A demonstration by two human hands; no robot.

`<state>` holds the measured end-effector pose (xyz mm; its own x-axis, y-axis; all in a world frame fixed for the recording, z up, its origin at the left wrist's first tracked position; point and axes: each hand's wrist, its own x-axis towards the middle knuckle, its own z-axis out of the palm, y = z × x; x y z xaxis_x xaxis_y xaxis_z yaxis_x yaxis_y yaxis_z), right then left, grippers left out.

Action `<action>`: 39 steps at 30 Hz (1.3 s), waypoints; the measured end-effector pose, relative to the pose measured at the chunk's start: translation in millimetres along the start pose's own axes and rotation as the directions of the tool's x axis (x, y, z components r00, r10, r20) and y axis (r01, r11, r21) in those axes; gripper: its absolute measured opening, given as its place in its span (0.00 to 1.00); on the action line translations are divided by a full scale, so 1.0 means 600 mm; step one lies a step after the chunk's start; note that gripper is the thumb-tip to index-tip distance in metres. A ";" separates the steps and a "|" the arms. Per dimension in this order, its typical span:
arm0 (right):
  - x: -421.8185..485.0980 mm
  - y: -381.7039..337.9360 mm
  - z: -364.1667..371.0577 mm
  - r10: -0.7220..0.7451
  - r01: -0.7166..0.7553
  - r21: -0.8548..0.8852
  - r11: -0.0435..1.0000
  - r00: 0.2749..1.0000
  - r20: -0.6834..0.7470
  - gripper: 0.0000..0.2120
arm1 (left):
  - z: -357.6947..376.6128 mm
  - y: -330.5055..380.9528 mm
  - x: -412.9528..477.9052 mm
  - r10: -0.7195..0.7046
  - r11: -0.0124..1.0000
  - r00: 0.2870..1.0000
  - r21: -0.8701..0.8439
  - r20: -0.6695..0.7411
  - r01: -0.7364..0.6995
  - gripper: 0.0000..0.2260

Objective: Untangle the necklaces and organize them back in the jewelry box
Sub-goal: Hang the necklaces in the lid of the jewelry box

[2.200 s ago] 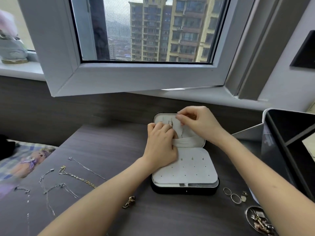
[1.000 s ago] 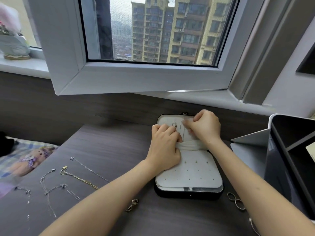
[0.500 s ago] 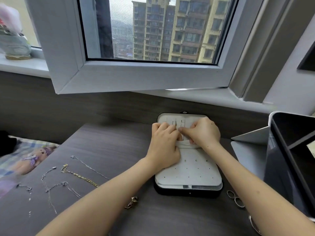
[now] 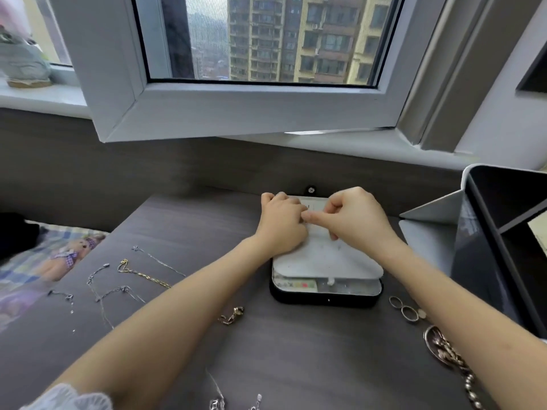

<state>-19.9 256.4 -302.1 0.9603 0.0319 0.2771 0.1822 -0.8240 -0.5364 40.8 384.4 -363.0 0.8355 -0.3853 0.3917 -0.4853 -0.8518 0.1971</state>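
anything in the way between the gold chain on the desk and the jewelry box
No object does. Only the person's own left forearm lies between the gold chain and the jewelry box, and the left hand and right hand cover its far end.

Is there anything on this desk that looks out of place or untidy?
Yes. Several necklaces lie loose on the desk left of the jewelry box, a gold chain among them, and rings lie loose at its right. Nothing looks damaged.

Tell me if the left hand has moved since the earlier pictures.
Yes. The left hand has slid away from the person, along the box; its fingers now reach the far edge.
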 end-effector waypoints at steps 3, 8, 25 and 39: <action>-0.048 -0.030 -0.001 -0.053 0.046 0.036 0.998 0.975 0.215 0.17 | -0.015 -0.009 0.003 -0.075 0.990 0.986 -0.109 0.150 0.092 0.15; -0.121 -0.085 0.027 -0.242 0.277 -0.031 0.960 0.885 0.399 0.09 | -0.077 -0.054 -0.055 -0.208 0.926 0.974 -0.304 0.088 0.225 0.21; -0.176 -0.101 0.161 -0.475 0.549 -0.391 0.739 0.836 0.276 0.15 | -0.158 -0.115 -0.285 -0.097 0.955 0.932 -0.230 0.350 0.186 0.09; -0.169 -0.130 0.023 -0.049 -0.275 0.667 0.693 0.904 0.424 0.07 | -0.172 -0.077 -0.295 -0.060 0.415 0.923 -0.832 0.380 0.369 0.08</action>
<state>-128.8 325.2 -299.6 0.9490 0.3093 -0.0608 0.0033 -0.2025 -0.9793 -111.4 528.9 -348.7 0.8981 -0.4397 0.0087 -0.1074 -0.2001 0.9739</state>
